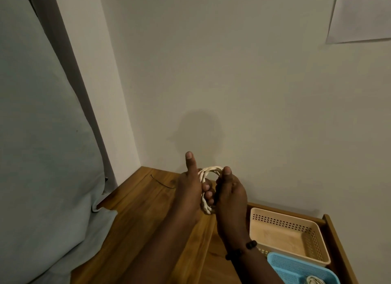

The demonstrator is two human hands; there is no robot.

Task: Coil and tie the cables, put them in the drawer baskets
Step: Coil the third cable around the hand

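I see both hands gripping the white cable coil (208,179): left hand (189,190) and right hand (229,196) curled round it, ring upright, facing me.

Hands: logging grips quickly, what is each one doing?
Left hand: grips the white cable coil, thumb up.
Right hand: pinches the same coil.

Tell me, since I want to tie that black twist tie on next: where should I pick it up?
Pinch the black tie near its middle, coming straight down from above. It lies flat and thin on the wooden top, left of the left hand, with bare wood all round it, so fingertips must nip it.
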